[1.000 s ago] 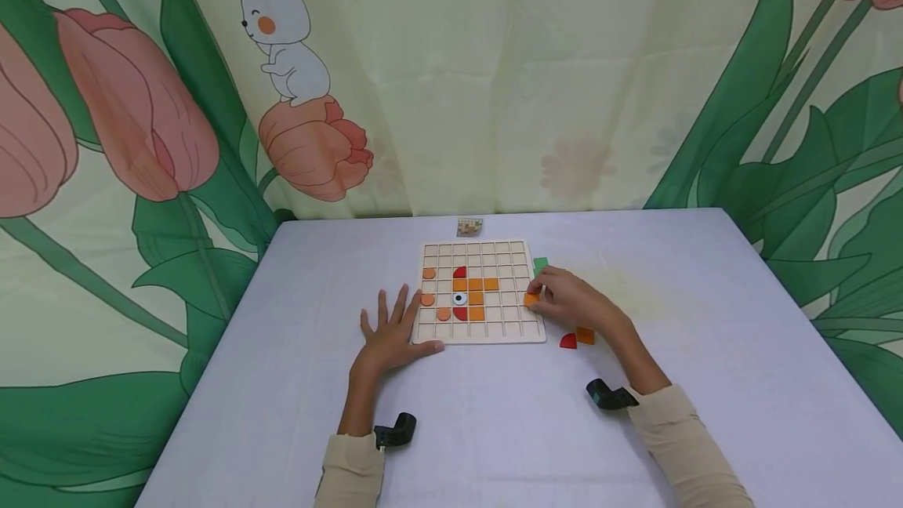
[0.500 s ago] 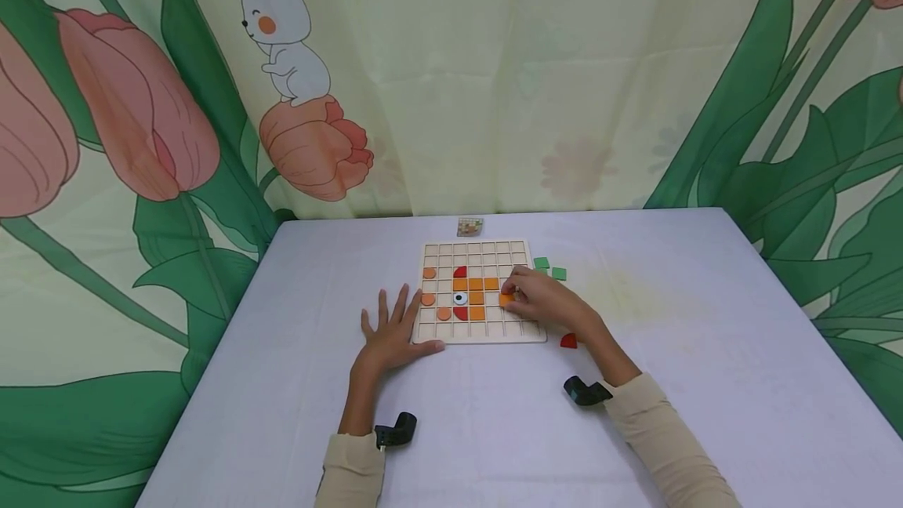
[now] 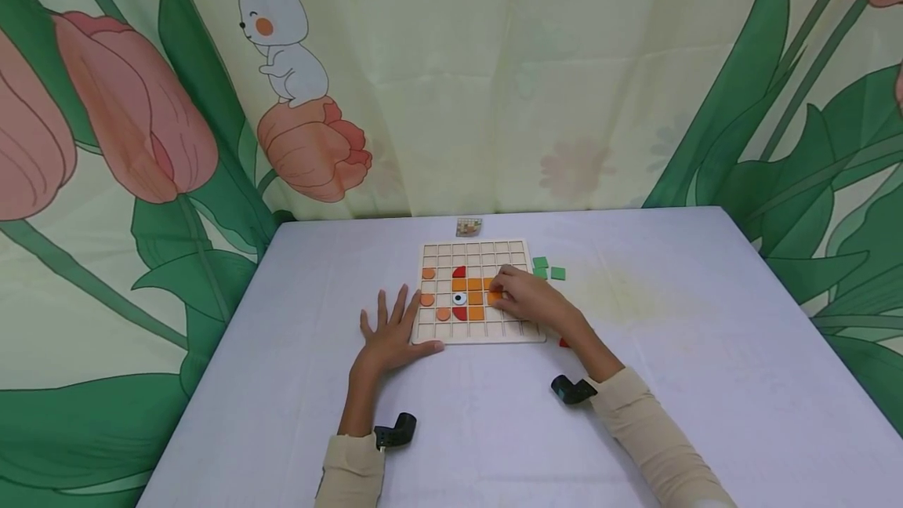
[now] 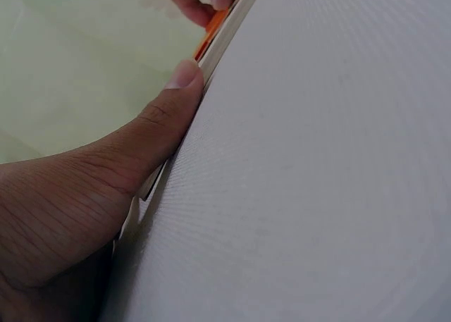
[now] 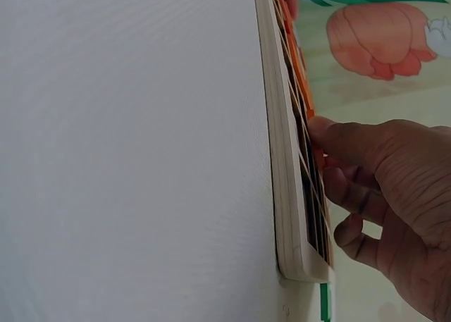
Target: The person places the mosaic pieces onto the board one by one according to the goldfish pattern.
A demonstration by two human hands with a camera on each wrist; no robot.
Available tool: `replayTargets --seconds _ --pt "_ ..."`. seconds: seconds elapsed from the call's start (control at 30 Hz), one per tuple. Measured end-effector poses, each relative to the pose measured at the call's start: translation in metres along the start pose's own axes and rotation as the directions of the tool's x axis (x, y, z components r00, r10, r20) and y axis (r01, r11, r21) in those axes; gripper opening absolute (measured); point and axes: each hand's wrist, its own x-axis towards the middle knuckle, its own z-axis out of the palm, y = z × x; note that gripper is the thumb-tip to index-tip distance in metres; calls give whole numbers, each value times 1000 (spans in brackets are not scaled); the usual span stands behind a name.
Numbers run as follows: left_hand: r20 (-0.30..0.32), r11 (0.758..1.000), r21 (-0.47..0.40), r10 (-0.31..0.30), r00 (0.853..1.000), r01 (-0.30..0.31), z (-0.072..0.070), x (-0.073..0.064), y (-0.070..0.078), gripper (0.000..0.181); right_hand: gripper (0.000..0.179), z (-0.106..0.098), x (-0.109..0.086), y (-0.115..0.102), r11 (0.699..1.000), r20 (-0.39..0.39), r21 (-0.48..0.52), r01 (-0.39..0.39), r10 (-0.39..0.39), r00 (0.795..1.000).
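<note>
A wooden grid board (image 3: 480, 332) lies on the white table, with orange square tiles (image 3: 476, 298), red quarter-round tiles (image 3: 460, 272), peach round tiles (image 3: 428, 273) and a white eye disc (image 3: 460, 299) in its cells. My left hand (image 3: 388, 342) is spread at the board's left edge, its thumb on the front corner; in the left wrist view the thumb (image 4: 158, 121) lies along that edge. Over the middle right of the grid, my right hand (image 3: 525, 294) pinches an orange square tile (image 3: 494, 299) between thumb and fingers. Its bent fingers also show in the right wrist view (image 5: 366, 188).
Several green tiles (image 3: 558, 273) lie just off the board's right edge. A red tile (image 3: 564, 342) is partly hidden by my right forearm. Behind the board sits a small patterned card (image 3: 469, 226). A printed curtain (image 3: 451, 100) hangs beyond the table's back edge.
My right hand has carried the orange tile leftward from the board's right edge to beside the other orange tiles. More green tiles have come into sight. My left hand stays put.
</note>
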Motion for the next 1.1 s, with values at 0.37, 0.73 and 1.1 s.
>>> replayTargets --seconds 0.37,0.73,1.1 --pt "-4 1000 -5 12 1000 -12 1 0 -1 109 26 2 1 -3 1000 -12 5 14 -14 1000" --pt "-15 1000 -6 15 1000 -15 2 0 -1 109 23 -6 -3 -4 999 -9 32 -32 32 999" --pt "-9 1000 -14 9 1000 -9 2 1 -3 109 23 -20 -22 6 990 6 85 -109 109 994"
